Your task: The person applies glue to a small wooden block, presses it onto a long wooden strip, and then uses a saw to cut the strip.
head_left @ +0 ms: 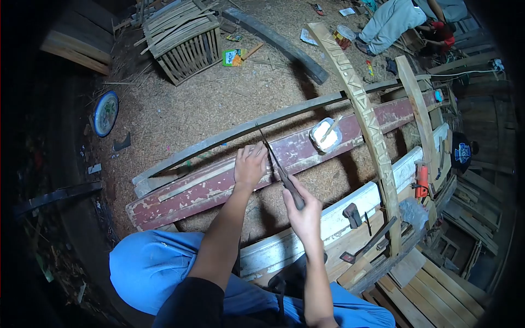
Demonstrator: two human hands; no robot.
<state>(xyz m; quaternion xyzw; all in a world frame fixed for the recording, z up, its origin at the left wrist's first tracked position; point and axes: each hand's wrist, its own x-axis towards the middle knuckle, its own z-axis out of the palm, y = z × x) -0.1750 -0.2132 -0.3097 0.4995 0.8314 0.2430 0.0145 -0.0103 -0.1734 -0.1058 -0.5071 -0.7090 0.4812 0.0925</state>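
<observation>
My left hand point(251, 164) presses down on a flaking red plank point(202, 195), fingers bent over the end of a thin wooden strip point(188, 188) that lies along it. Part of the strip is hidden under the palm. In my right hand point(305, 213) is the dark handle of a long, narrow-bladed tool point(279, 168); whether it is a saw or a knife I cannot tell. Its blade crosses the plank close beside my left fingers and points away from me. Farther right on the plank sits a plastic tub of white stuff point(326, 135) with a stick in it.
A carved curved board point(358, 101) spans the planks on the right. Nearer me, a white beam point(350, 202) carries a hammer-like tool point(369, 240) and a dark block point(353, 215). A slatted crate point(183, 46) and an enamel tray point(106, 113) lie beyond. Another person point(394, 24) crouches at top right.
</observation>
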